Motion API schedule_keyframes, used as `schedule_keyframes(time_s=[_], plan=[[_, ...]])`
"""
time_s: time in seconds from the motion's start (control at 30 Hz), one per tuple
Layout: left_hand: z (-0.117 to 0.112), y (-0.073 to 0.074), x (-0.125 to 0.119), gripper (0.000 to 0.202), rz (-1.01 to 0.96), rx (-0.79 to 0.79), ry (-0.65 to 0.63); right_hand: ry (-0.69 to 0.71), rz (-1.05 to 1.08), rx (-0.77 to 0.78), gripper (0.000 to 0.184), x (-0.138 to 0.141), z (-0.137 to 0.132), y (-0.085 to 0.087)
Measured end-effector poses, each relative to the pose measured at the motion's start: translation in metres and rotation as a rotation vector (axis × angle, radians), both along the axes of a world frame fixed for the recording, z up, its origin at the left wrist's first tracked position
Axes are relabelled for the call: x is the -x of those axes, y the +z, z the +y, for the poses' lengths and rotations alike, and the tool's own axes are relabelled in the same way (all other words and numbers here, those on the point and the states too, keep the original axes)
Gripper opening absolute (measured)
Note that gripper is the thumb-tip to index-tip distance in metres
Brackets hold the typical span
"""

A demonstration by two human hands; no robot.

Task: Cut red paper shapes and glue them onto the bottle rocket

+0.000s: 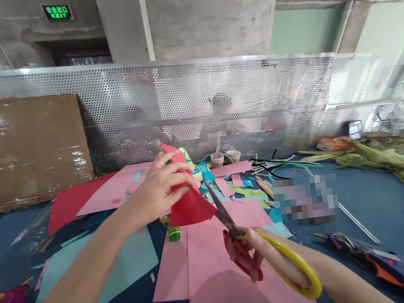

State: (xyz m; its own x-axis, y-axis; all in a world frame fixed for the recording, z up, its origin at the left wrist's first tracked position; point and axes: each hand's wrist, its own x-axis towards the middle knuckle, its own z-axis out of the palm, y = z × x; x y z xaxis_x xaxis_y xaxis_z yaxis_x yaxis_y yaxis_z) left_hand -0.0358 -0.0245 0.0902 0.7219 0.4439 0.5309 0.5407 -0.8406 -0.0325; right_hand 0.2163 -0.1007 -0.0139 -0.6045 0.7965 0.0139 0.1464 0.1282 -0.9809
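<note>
A slip at the cut edge is the chief hazard as I hold a piece of red paper (190, 209) up against the scissors (225, 215) above a crowded table (385, 207). The sheet hangs tilted and unsupported along its lower side, so I judge it could buckle or swing under the blades and leave a ragged line. My left fingers lie on the same sheet, near the blade tip; should the scissors skid upward, they could be nicked. The green-capped bottle (174, 234) just below the sheet might be knocked by a dropping wrist.

My left hand (167, 183) is partly curled, fingers spread over the paper's face and gripping it, the thumb out of sight. My right hand (270, 260) is closed around the scissors, hooked through the red and yellow handles, which stand apart. The blades point up and away beside the paper's lower right corner; whether any paper lies between them, I cannot tell. Beneath my right hand are pink sheets (217, 272); a glue gun (380, 255) rests well to its right.
</note>
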Motion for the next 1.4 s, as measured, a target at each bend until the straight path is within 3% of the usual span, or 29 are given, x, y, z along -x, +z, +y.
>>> schedule_keyframes(time_s=[0.17, 0.57, 0.77, 1.2, 1.3, 1.4], plan=[[-0.002, 0.001, -0.003, 0.022, 0.027, 0.052, 0.011, 0.009, -0.051, -0.081, 0.061, -0.002, -0.006, -0.001], [-0.002, 0.003, 0.000, 0.024, 0.050, 0.012, 0.011, -0.069, -0.138, -0.140, 0.067, -0.003, -0.005, -0.001], [-0.004, 0.005, 0.001, 0.024, 0.045, 0.026, 0.013, -0.057, -0.098, -0.037, 0.070, 0.000, -0.007, 0.008], [-0.005, 0.005, 0.001, 0.019, 0.026, 0.039, 0.026, -0.169, -0.107, -0.002, 0.074, 0.008, -0.012, 0.015], [-0.001, 0.000, -0.002, 0.021, -0.064, -0.031, 0.069, -0.194, -0.094, -0.004, 0.073, 0.010, -0.012, 0.015], [0.006, -0.009, -0.005, 0.038, -0.386, -0.170, 0.222, -0.212, -0.015, -0.026, 0.071, 0.010, -0.011, 0.014]])
